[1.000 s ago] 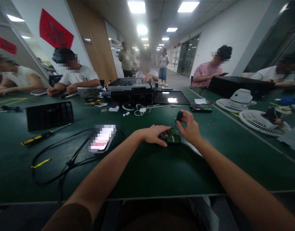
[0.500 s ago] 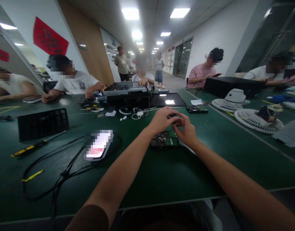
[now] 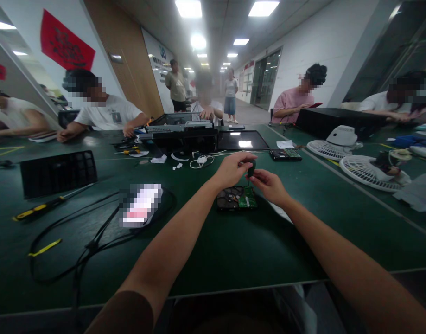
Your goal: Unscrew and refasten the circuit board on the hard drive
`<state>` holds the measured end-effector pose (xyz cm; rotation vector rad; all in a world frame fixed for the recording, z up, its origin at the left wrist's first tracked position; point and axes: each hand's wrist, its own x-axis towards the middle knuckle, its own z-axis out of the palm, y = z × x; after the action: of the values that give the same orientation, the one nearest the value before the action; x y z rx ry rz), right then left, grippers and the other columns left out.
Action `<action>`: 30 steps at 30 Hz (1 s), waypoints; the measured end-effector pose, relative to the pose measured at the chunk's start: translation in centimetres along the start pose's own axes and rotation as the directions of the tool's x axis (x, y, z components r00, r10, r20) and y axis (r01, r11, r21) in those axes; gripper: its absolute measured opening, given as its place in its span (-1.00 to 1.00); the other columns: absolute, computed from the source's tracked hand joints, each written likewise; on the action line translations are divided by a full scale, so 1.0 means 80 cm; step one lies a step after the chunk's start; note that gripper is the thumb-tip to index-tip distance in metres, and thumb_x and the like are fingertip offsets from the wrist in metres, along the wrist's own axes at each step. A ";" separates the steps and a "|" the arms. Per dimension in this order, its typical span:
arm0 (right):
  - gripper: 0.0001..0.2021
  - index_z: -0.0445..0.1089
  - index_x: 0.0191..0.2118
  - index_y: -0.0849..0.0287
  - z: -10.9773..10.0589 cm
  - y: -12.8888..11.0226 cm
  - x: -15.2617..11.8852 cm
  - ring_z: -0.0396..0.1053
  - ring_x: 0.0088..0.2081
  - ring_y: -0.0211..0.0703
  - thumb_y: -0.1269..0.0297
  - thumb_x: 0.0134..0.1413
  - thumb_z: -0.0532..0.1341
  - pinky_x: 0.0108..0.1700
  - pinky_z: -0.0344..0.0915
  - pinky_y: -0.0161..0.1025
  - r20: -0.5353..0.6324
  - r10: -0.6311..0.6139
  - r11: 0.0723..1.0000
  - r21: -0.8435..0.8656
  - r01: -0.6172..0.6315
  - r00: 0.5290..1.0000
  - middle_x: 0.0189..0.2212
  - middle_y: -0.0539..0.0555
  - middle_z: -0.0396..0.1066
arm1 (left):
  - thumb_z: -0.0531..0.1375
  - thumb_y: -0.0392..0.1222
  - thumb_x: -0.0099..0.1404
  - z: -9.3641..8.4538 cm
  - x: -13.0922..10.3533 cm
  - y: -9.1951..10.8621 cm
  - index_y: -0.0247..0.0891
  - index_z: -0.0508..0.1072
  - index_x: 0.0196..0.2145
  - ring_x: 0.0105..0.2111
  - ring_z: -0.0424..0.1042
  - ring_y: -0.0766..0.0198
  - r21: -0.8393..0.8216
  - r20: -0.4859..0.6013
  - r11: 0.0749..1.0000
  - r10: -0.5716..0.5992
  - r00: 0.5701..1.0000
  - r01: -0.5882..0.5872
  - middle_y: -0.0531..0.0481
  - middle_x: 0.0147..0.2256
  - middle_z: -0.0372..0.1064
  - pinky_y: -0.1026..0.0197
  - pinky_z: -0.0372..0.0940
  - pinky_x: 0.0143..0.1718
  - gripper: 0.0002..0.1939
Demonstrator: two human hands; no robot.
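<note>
On the near left of the bench [image 3: 199, 264] a black cable [image 3: 92, 245] is looped, with a lit, blurred device [image 3: 142, 204] set just beside it. Hard drive [image 3: 229, 200] noted near centre, laid flat, its green circuit board [image 3: 246, 200] facing up at the right side. Above its far edge a dark-handled screwdriver [image 3: 251, 168] is held close to upright, shaft directed down; contact of its tip with the board cannot be made out. Left grip: narrow, handle pinched by thumb and fingers of the left hand [image 3: 233, 169]. Right grip: likewise narrow, lower handle taken between fingertips of the right hand [image 3: 269, 186]. Step in hand judged to be screwdriver work at the board's far edge. Next move judged to call for the shaft to be aligned and turned under light pressure, the drive being guarded against sliding, since it is held by neither hand. Farther off, a second drive [image 3: 285, 155] is placed at right; beyond, a flat dark panel [image 3: 230, 143] and, to its left, an open metal chassis [image 3: 178, 127], with a co-worker's hand [image 3: 207, 112] seen at its far side.
</note>
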<state>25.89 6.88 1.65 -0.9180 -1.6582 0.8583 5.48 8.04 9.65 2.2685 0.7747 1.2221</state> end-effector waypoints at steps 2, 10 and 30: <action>-0.56 0.45 -0.07 0.09 0.000 -0.001 0.000 0.56 -0.13 0.00 -0.11 0.10 0.41 -0.01 0.51 0.01 -0.014 0.013 1.000 -0.007 -0.013 1.000 -0.18 0.10 0.59 | 0.25 -0.34 0.44 0.003 0.000 0.000 -0.22 0.57 0.03 -0.05 0.56 0.21 -0.042 0.003 0.999 -0.014 1.000 0.014 -0.08 -0.01 0.59 0.08 0.46 0.03 -0.76; -0.65 0.42 -0.18 0.09 -0.001 -0.002 -0.002 0.43 -0.30 -0.14 -0.07 0.14 0.40 -0.19 0.44 -0.14 -0.004 -0.058 0.995 -0.082 0.057 0.998 -0.31 0.01 0.46 | 0.36 -0.15 0.39 0.012 -0.001 -0.005 -0.16 0.62 -0.07 -0.17 0.51 0.22 0.055 -0.083 0.997 -0.055 0.995 0.060 -0.03 -0.12 0.53 0.12 0.45 -0.10 -0.83; -0.34 0.52 0.06 0.15 -0.038 -0.009 -0.006 0.41 -0.51 -0.19 -0.27 0.01 0.43 -0.52 0.22 -0.27 0.224 0.372 0.828 -0.518 -0.213 0.901 -0.46 0.01 0.53 | 0.24 -0.35 0.43 0.002 -0.004 0.009 -0.20 0.60 0.02 -0.12 0.55 0.20 0.144 -0.051 0.989 -0.026 0.998 0.033 -0.06 0.01 0.58 0.10 0.46 -0.02 -0.74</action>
<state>28.79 6.41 2.79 -1.4798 -2.1004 0.8415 5.67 7.30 9.85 2.3405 0.9393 1.2488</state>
